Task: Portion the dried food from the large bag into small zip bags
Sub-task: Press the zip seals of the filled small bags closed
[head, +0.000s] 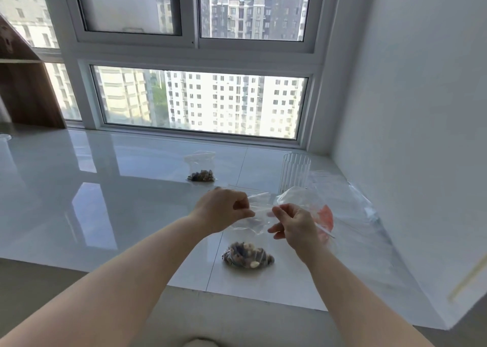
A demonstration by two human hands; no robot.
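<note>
White sill (131,188), wide bare room at left, wall close at right: left hand (224,209) and right hand (292,225) pinch small bag (247,251) top, food resting near front edge.

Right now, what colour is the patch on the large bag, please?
Orange-red, on the large bag, in the head view.

Both forearms were bare from the lower edge of the view to the wrists, with no sleeve showing on either. The left hand (222,209) and right hand (295,225) wore no gloves, rings, watch or bracelet.
</note>
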